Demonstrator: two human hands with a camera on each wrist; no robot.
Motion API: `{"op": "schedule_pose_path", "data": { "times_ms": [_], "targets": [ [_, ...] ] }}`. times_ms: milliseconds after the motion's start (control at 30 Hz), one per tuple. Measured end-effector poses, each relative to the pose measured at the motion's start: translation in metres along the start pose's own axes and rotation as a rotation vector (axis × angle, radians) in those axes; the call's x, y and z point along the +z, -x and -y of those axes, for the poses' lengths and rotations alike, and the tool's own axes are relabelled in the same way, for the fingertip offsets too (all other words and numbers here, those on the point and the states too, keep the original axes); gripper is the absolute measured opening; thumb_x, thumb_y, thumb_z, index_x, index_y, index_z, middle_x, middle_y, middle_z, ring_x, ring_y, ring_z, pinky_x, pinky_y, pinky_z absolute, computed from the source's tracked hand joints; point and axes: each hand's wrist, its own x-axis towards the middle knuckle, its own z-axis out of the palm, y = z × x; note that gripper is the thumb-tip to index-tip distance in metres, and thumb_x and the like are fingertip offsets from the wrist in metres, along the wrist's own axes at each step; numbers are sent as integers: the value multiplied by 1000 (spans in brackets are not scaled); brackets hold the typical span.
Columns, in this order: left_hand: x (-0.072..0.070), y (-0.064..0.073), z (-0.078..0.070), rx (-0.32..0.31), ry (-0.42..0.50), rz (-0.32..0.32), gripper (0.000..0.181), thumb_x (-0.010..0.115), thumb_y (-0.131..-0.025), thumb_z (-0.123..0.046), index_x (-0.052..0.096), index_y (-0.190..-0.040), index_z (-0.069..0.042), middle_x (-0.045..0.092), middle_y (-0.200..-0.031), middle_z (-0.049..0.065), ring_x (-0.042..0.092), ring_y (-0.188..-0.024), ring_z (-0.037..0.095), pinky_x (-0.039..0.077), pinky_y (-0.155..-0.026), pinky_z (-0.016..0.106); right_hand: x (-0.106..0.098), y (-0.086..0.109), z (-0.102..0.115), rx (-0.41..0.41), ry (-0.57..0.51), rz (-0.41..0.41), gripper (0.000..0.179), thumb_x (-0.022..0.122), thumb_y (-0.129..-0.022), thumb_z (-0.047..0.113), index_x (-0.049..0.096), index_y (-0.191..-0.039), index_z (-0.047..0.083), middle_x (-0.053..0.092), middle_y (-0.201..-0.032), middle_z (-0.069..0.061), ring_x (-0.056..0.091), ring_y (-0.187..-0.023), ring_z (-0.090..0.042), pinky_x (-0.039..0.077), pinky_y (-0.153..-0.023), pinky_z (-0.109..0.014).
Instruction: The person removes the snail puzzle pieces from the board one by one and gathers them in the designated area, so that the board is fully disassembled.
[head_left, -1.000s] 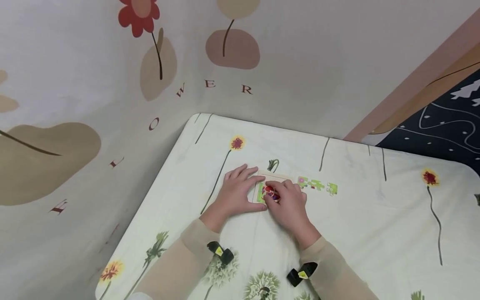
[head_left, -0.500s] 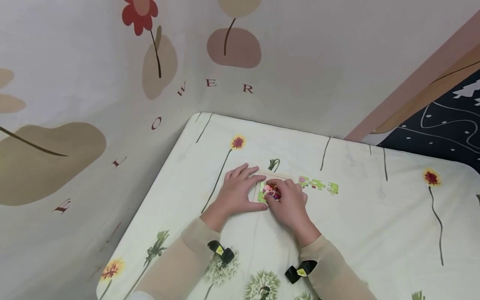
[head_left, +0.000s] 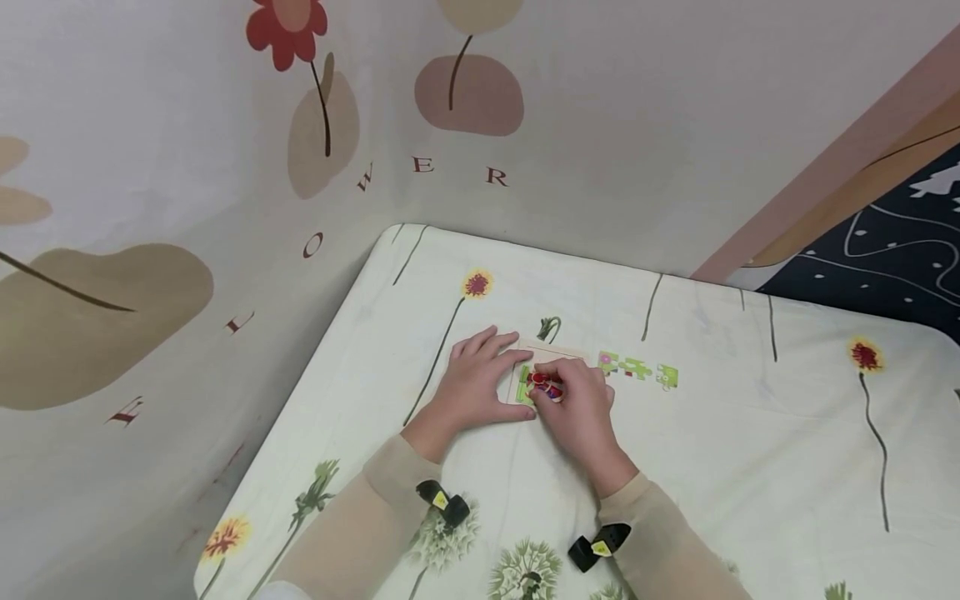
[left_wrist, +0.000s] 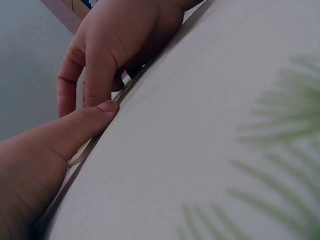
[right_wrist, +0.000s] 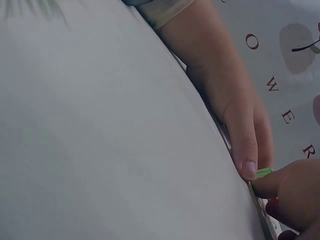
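A small jigsaw board [head_left: 553,350] with a pale wooden frame lies flat on the cloth between both hands. My left hand [head_left: 474,383] rests at its left side, thumb along the near edge and forefinger by the upper left, fairly straight. Over the board, the thumb and forefinger of my right hand [head_left: 583,408] pinch a red-and-purple puzzle piece [head_left: 538,379] set down close on the picture. Green shows along the picture's left side; the right hand hides much of the rest. In the right wrist view, the left thumb [right_wrist: 245,150] presses at the board's edge.
Loose green puzzle pieces lie right of the board: one with a pink flower [head_left: 608,362], a middle one [head_left: 634,369] and one farther right [head_left: 667,377]. A white flower-printed cloth [head_left: 750,433] covers the table. A printed wall [head_left: 585,183] stands behind and to the left.
The right fingers shift slightly over the board, and the glare on the red piece fades as its angle changes. The left hand stays in place.
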Motion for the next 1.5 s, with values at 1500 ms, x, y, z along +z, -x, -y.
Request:
{"op": "schedule_pose_path", "data": {
  "times_ms": [1500],
  "targets": [
    [0, 1, -2, 14, -10, -22, 88, 80, -78, -75, 61, -152, -29, 41, -168, 2, 25, -158, 34, 27, -117, 60, 6, 2, -12, -146, -38, -197, 37, 92, -83, 12, 82, -119, 9, 80, -109, -5, 61, -89, -24, 35, -81, -48]
  ]
}}
